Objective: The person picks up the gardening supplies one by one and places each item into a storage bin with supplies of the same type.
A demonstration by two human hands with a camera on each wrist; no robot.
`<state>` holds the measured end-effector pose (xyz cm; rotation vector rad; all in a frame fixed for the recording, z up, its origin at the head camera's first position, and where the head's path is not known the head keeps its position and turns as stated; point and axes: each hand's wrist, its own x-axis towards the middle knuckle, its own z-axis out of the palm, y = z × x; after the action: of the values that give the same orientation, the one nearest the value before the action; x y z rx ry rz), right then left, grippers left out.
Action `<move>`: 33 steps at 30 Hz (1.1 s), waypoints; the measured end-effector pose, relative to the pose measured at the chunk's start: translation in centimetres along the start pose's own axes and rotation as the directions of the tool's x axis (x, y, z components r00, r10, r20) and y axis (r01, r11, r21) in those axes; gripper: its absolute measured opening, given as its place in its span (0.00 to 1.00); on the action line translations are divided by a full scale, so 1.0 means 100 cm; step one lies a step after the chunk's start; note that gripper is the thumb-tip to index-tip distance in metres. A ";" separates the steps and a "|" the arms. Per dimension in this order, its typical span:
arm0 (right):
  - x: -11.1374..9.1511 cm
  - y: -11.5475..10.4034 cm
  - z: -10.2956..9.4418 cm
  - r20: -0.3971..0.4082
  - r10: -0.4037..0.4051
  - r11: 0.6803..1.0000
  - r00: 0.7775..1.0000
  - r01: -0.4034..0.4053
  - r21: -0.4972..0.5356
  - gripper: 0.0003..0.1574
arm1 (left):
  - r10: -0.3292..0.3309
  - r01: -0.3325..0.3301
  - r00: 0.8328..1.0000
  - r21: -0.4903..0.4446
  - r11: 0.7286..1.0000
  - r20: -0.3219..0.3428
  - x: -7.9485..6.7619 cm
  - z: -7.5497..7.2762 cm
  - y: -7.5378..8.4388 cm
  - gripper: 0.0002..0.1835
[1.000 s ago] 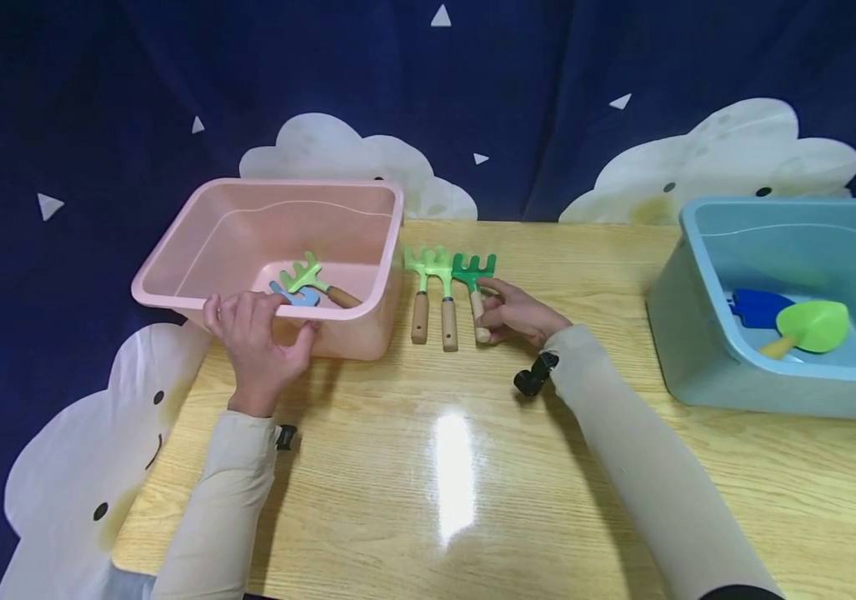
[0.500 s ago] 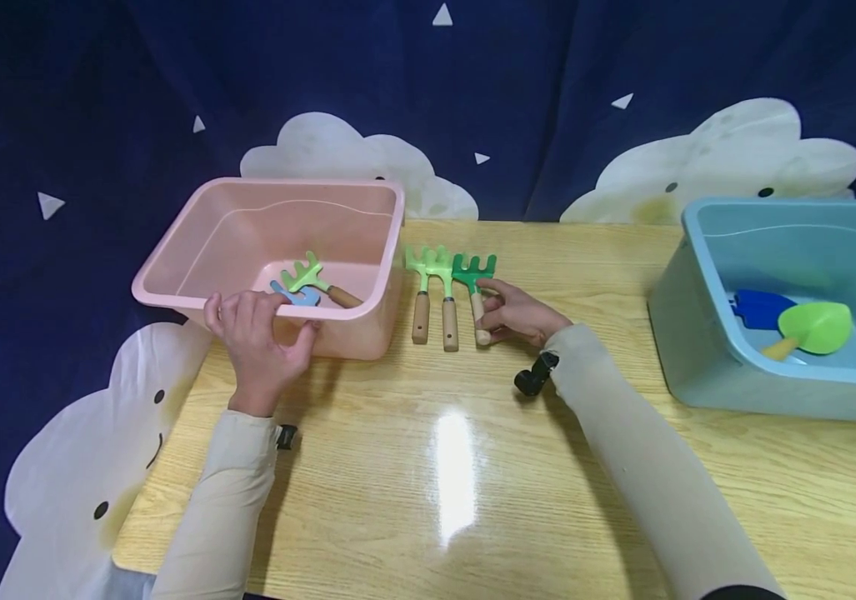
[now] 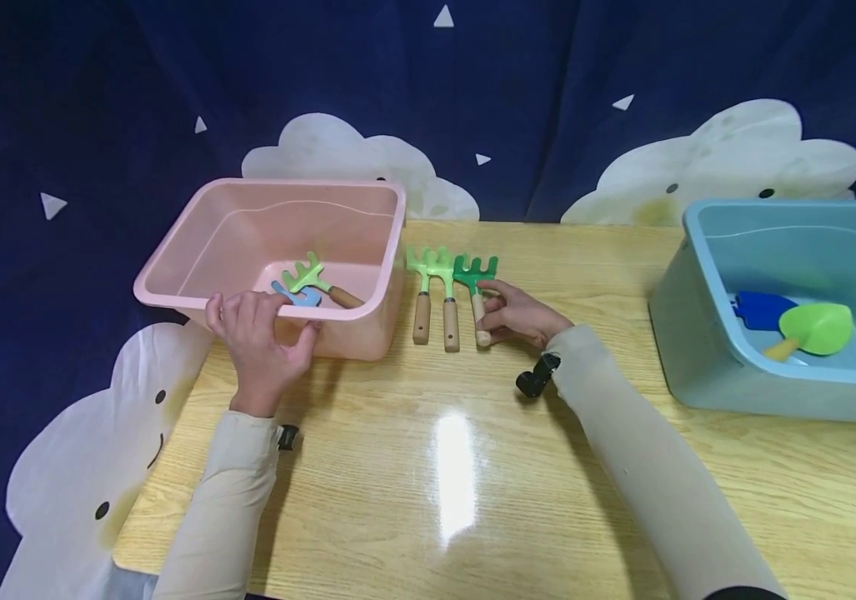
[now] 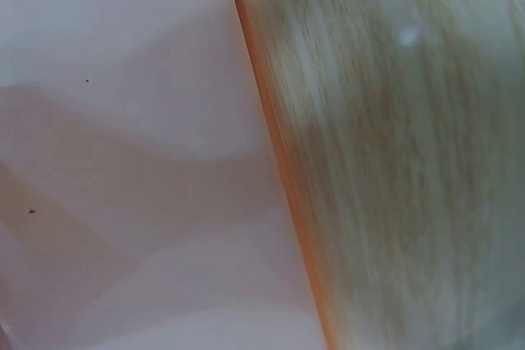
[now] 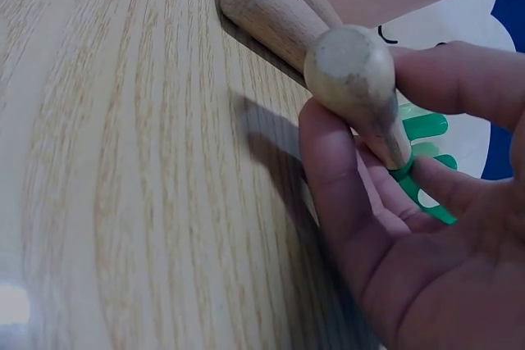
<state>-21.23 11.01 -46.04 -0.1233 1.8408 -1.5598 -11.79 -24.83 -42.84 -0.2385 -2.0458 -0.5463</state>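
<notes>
Pink tub point(image 3: 352, 340) stands on the bench point(image 3: 367, 483) at the left. The left hand point(image 3: 258, 352) holds it by the near rim, fingers bent over the edge and thumb lower down against the outer wall. Inside the tub lie a light blue tool point(image 3: 305, 298), partly hidden by the rim, and a small fork point(image 3: 311, 277) with a light green head and brown handle.

Just to the right of the tub, three rakes lie in a row, heads away from the person, handles toward them. First comes the left rake point(image 3: 422, 312), light green with a wooden handle, then the middle rake point(image 3: 450, 315), also light green. Third is the dark green rake point(image 3: 478, 307); the right hand point(image 3: 521, 315) has its pale handle pinched between thumb and fingers. I cannot tell whether its head touches the middle one.

Well apart at the far right, a blue tub point(image 3: 765, 392) holds a dark blue shovel point(image 3: 765, 310) and a bright green shovel point(image 3: 818, 327) with a yellow handle.
</notes>
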 end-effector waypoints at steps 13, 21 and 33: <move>-0.001 -0.002 0.002 -0.019 -0.005 1.000 1.000 0.005 -0.005 0.54 | -0.007 0.007 1.000 -0.020 1.000 -0.008 0.002 0.000 0.001 0.24; 0.000 -0.002 0.002 -0.012 -0.008 1.000 1.000 0.008 -0.015 0.53 | -0.006 0.006 1.000 -0.017 1.000 0.000 0.003 0.000 0.000 0.24; -0.002 -0.003 0.002 -0.002 0.002 1.000 1.000 -0.002 -0.026 0.56 | 0.002 -0.002 1.000 -0.010 1.000 -0.003 0.002 -0.001 0.001 0.23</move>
<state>-21.09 10.82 -45.66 -0.1317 1.8624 -1.5359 -11.79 -24.75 -42.62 -0.2452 -2.0402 -0.5559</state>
